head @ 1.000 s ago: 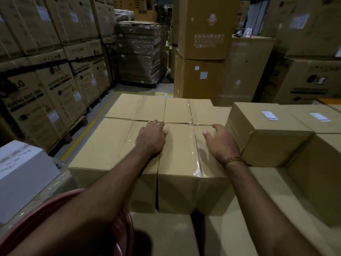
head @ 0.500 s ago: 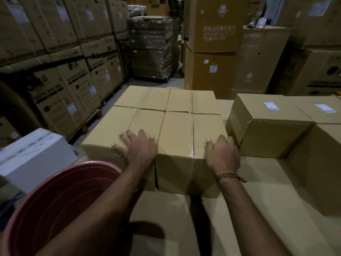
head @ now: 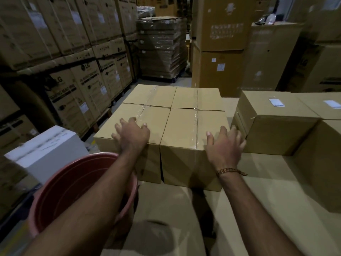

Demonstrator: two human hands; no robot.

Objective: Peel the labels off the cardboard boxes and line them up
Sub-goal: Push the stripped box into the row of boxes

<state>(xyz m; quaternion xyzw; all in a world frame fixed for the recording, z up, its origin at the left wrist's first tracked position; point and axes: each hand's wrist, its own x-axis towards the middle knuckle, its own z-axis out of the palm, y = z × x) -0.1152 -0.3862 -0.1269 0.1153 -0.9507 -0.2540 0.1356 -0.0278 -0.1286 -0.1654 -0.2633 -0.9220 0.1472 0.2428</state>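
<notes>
Several taped brown cardboard boxes stand packed together in a block in front of me, on a cardboard surface. My left hand lies flat with spread fingers on the near edge of the front left box. At the near right corner of the front right box, my right hand rests with straight fingers. No labels show on the tops of these boxes. To the right, a separate box carries a white label, and a second label sits on the box behind it.
A red plastic tub sits at my lower left, under my left forearm. A white box stands left of it. Tall stacks of printed cartons line the left aisle; larger cartons rise behind.
Both hands have slid back from the middle of the front boxes' tops to their near edges. The view has pulled back, so the tub now shows.
</notes>
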